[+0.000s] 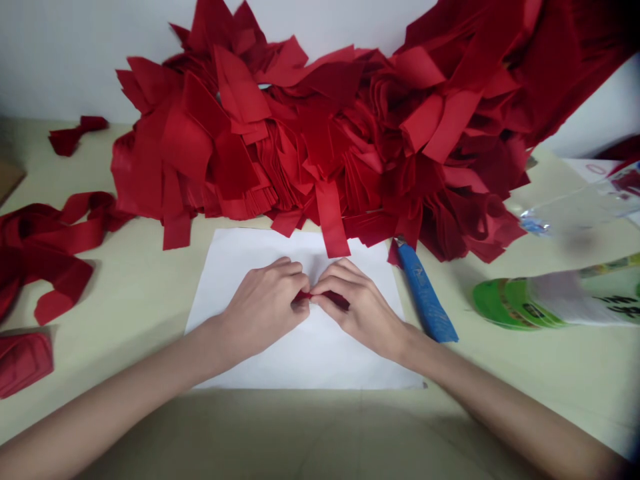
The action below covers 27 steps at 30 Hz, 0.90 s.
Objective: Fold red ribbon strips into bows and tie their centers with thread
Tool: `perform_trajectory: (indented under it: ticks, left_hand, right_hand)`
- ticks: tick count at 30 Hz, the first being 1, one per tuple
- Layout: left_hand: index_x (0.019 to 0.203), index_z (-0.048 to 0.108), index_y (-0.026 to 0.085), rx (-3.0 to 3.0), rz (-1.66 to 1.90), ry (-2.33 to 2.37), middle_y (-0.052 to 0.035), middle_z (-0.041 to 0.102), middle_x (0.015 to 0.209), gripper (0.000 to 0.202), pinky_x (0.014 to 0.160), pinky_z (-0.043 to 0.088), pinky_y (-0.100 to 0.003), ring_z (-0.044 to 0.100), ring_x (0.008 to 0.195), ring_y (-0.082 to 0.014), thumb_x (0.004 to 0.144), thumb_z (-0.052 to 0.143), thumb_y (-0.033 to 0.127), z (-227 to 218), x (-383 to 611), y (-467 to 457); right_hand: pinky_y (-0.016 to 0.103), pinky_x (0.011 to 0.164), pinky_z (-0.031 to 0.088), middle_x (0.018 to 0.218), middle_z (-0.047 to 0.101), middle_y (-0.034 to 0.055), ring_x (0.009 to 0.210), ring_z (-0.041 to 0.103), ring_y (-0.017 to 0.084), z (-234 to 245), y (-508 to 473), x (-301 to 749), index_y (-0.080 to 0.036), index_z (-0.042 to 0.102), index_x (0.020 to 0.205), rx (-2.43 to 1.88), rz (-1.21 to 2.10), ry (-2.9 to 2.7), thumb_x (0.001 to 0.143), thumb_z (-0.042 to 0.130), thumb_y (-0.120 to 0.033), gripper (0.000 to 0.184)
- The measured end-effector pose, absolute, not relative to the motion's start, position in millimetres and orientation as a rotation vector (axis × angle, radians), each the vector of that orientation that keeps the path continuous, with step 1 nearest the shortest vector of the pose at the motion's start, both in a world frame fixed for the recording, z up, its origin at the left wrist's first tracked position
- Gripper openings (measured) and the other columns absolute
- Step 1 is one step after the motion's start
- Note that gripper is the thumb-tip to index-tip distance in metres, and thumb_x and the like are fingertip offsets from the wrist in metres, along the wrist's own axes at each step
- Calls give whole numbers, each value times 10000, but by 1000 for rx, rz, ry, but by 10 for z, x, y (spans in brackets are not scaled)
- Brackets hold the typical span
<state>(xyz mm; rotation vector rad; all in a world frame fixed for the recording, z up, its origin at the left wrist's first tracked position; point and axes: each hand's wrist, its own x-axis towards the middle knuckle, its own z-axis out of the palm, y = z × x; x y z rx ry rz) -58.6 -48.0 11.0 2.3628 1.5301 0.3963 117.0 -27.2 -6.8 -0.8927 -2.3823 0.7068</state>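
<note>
My left hand [267,303] and my right hand [357,303] meet over a white paper sheet [305,353] at the middle of the table. Both have their fingers curled and pinched on a small red fabric piece [306,296], which is mostly hidden between the fingertips. One red strip [333,227] hangs from the heap down onto the sheet just beyond my fingers.
A big heap of red fabric strips [325,133] fills the back of the table. A blue-wrapped tool [425,297] lies right of the sheet. Green tape rolls [505,303] and clear plastic wrapping [575,210] sit at the right. Loose red ribbons [45,240] lie at the left.
</note>
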Motion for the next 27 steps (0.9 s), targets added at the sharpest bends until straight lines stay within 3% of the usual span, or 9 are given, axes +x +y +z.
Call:
perform_trajectory:
  ticks: [11,17,27]
  left_hand:
    - [602,541,163,2394,573,1471,-7,554,631,153,545,346,-275,487,680,-157,679,451,66,7,-557,-523]
    - [580,529,171,2393,554,1483,-11,535,616,173,556,347,-282,489,681,-165,668,441,50,9,-557,-510]
    - [534,464,178,2372,543,1474,-4,530,593,179,579,358,-286,462,665,-156,658,442,51,18,-555,-505]
  right_hand:
    - [294,711,423,758,584,29,799,496,159,-73,-285,1165,-165,635,756,-938,769,-2315,858,550,-164,133]
    - [307,805,457,873,666,25,846,600,147,112,-189,1245,-177,653,852,-1089,939,-2133,882,503,-188,153]
    - [278,780,469,952,646,16,893,602,148,663,-244,1538,-226,642,933,-1176,642,-2077,881,514,-217,138]
